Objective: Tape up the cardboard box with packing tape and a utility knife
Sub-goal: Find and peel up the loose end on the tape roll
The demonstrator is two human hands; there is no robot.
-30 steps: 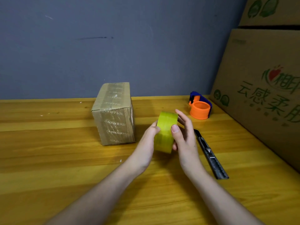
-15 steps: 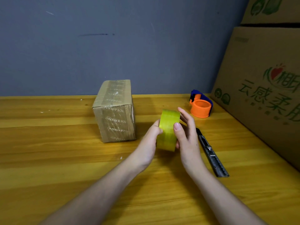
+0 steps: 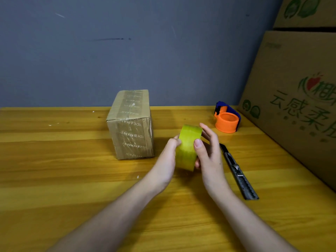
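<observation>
Two-handed grip on the tape roll (image 3: 189, 147): left hand (image 3: 168, 160) cups its near side, right hand (image 3: 207, 151) lays its thumb on the face with fingers behind — likely hunting for the tape end. Cardboard box (image 3: 130, 124) sits closed on the bench (image 3: 54, 179), contents unseen. Utility knife (image 3: 238, 171) lies right, within reach.

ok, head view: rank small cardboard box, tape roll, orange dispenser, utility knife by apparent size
1. small cardboard box
2. tape roll, though it is held nearer the camera
3. utility knife and orange dispenser: long and thin versus compact, too unlike to rank.
</observation>
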